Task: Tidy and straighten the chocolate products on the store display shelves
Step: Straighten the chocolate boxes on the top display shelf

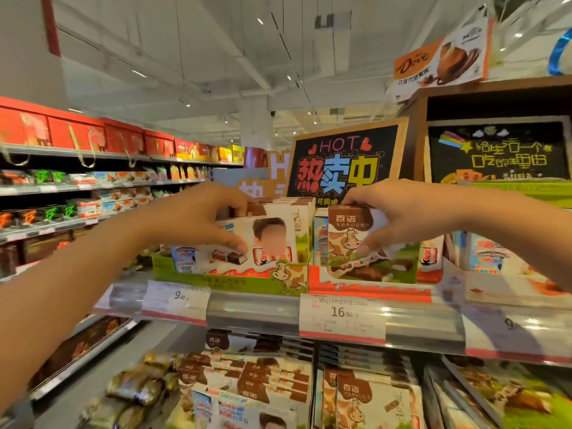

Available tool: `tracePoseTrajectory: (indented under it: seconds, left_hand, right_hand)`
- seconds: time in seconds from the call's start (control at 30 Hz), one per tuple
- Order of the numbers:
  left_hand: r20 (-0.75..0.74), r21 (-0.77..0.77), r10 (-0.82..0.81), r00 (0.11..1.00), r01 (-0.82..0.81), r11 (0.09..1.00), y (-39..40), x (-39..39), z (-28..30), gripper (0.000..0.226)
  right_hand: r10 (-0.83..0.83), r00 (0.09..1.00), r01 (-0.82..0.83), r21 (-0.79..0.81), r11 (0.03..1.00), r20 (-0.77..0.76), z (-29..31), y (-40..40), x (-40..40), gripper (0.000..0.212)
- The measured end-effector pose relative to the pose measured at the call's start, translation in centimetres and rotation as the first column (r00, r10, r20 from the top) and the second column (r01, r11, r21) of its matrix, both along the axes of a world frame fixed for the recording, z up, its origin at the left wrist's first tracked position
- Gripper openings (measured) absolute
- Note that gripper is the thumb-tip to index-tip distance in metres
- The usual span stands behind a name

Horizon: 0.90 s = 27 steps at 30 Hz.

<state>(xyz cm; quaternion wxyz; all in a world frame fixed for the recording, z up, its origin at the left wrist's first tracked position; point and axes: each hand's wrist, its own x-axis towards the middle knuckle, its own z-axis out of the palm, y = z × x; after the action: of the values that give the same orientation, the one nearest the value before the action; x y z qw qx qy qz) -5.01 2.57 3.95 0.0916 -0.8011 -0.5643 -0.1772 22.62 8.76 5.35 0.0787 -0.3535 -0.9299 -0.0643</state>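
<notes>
My left hand (202, 216) grips a white chocolate box (266, 239) with orange-red lettering, thumb on its front and fingers over its top edge; the box stands in a green display tray (223, 281) on the upper shelf. My right hand (399, 213) grips a brown-and-white cow-print chocolate box (346, 239), fingers over its top and thumb low on its front. That box stands in a red-and-white tray (368, 289). More upright boxes (291, 202) stand in a row behind the left one.
The shelf edge (253, 314) carries price tags 9.90 and 16.90. The lower shelf holds several chocolate boxes (247, 385) and gold-wrapped packs (136, 388). A chalkboard HOT sign (343, 162) stands behind. An aisle of shelves (77, 193) runs along the left.
</notes>
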Motion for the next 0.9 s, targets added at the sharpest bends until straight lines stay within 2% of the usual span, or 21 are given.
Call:
tracePoseTrajectory:
  seconds: [0.07, 0.2, 0.33, 0.4, 0.53, 0.6, 0.73, 0.9]
  left_hand:
    - [0.059, 0.001, -0.005, 0.998, 0.005, 1.000, -0.1, -0.5, 0.4, 0.040]
    - [0.204, 0.043, -0.014, 0.979, 0.006, 0.999, -0.2, -1.4, 0.8, 0.019]
    - [0.298, 0.114, -0.065, 0.952, 0.033, 0.993, 0.1, -2.6, 0.6, 0.024]
    - [0.397, 0.120, -0.102, 0.912, 0.059, 0.991, 0.0, -3.2, 0.5, 0.022]
    - [0.629, 0.139, -0.222, 0.745, 0.173, 0.975, -0.1, -5.0, 0.0, 0.040]
    - [0.725, 0.174, -0.296, 0.622, 0.251, 0.952, 0.0, -6.1, 0.0, 0.035]
    - [0.824, 0.167, -0.339, 0.453, 0.378, 0.911, -0.1, -7.5, 0.0, 0.042]
    - [0.877, 0.176, -0.385, 0.288, 0.553, 0.814, -0.1, -8.4, 0.3, 0.038]
  right_hand:
    - [0.004, 0.997, -0.007, -0.037, 0.999, -0.071, 0.2, 0.1, 0.1, 0.047]
    - [-0.009, 0.971, 0.000, -0.041, 0.999, -0.238, 1.6, -0.8, 0.4, 0.052]
    - [0.027, 0.934, -0.009, 0.050, 0.999, -0.356, 4.1, -2.9, -0.1, 0.059]
    - [0.034, 0.917, -0.008, 0.065, 0.998, -0.399, 5.0, -4.2, -0.7, 0.065]
    - [0.045, 0.912, -0.033, 0.035, 0.999, -0.408, 5.5, -5.5, -2.7, 0.066]
    - [0.040, 0.919, -0.035, 0.020, 0.999, -0.393, 5.1, -5.4, -4.1, 0.066]
    - [0.055, 0.923, -0.030, 0.072, 0.997, -0.382, 4.4, -4.5, -6.7, 0.055]
    - [0.066, 0.908, -0.070, 0.005, 0.998, -0.414, 3.5, -3.7, -9.8, 0.052]
